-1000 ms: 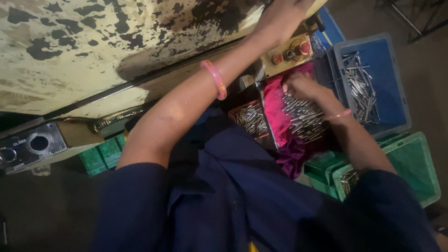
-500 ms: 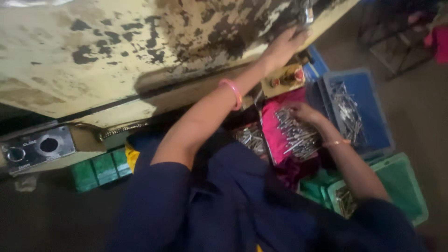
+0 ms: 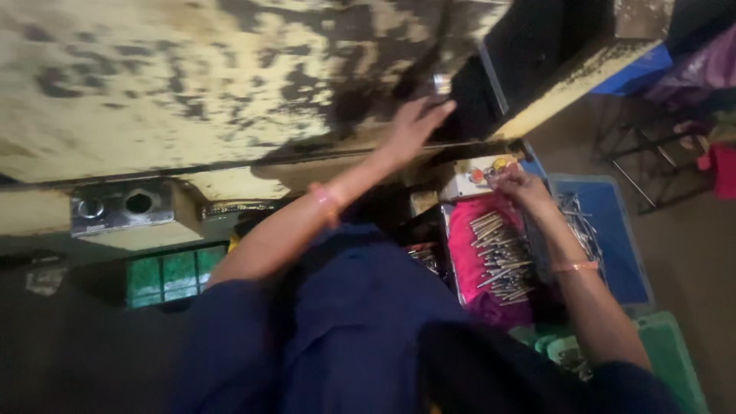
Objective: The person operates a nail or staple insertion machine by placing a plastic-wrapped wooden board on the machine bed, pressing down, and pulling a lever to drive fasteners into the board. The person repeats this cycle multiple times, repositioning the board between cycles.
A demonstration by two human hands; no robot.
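Hands work apart here. The left hand reaches up with fingers spread flat against the worn cream machine body, fingertips just beside a small metal part at the dark opening; it holds nothing. The right hand is curled narrow at the far edge of a pink cloth heaped with metal pins; whether it grips a pin I cannot tell. A blue crate with more pins sits just beside the cloth on the right, and a green crate lies nearer the person.
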